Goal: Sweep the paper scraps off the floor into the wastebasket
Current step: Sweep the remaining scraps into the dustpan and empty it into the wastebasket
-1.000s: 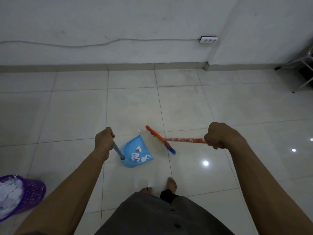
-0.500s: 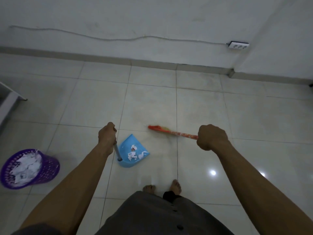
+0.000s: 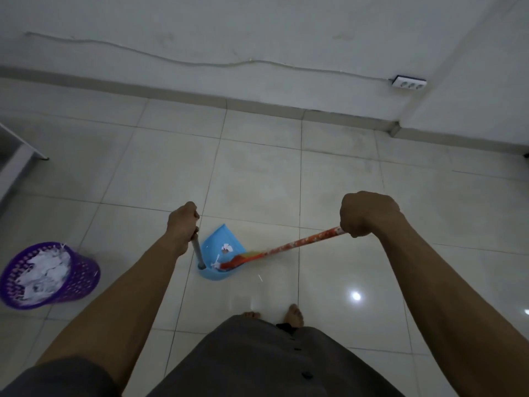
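Observation:
My left hand (image 3: pixel 183 226) grips the grey upright handle of a blue dustpan (image 3: pixel 220 239) standing on the tiled floor in front of my feet. A few white paper scraps (image 3: pixel 226 248) lie inside the pan. My right hand (image 3: pixel 367 213) grips the red patterned handle of a broom (image 3: pixel 297 243), whose blurred bristle end lies low inside the pan's rear. A purple perforated wastebasket (image 3: pixel 83 275), nearly full of white paper, stands on the floor to the left of my left arm.
A white wall with a grey skirting runs across the back, carrying a cable and a white socket strip (image 3: pixel 408 85). A grey furniture leg (image 3: pixel 20 159) stands at the far left. My bare feet (image 3: pixel 294 315) are just behind the dustpan.
The broom head swung from the floor ahead of the dustpan down into it. The view turned left, so the wastebasket sits further into view. The left hand kept its hold.

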